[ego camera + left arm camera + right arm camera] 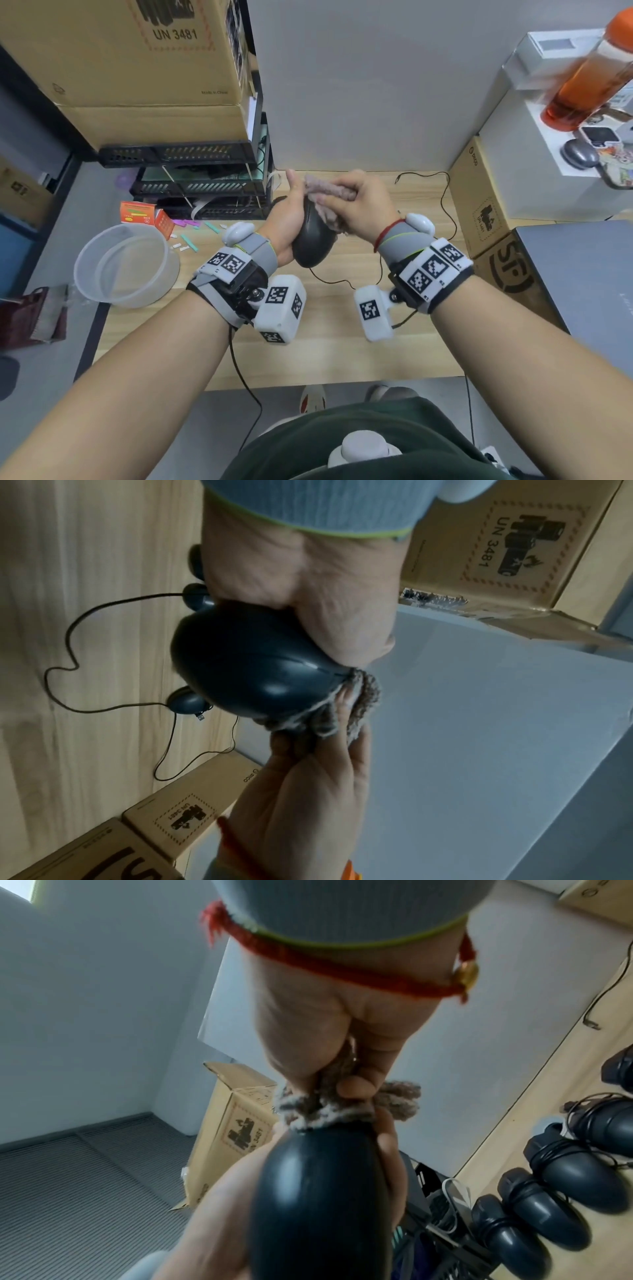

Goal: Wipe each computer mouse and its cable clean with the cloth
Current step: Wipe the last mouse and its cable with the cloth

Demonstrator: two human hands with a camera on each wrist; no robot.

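My left hand [289, 216] grips a black wired mouse [313, 240] lifted above the wooden table [342, 353], its rounded back toward me. My right hand [363, 205] holds a bunched grey-brown cloth [329, 200] and presses it on the mouse's front end. The mouse's thin black cable [342, 282] hangs down and loops across the table to the right. In the left wrist view the cloth [342, 715] covers the button end of the mouse [253, 664]. In the right wrist view the cloth [329, 1107] sits on top of the mouse [318, 1204].
Several other dark mice [548, 1191] with wound cables lie on the table by the black stacked trays [198, 178]. A clear plastic bowl [126, 263] stands at the left edge. Cardboard boxes [479, 198], a grey laptop [582, 281] and an orange bottle [589, 75] crowd the right.
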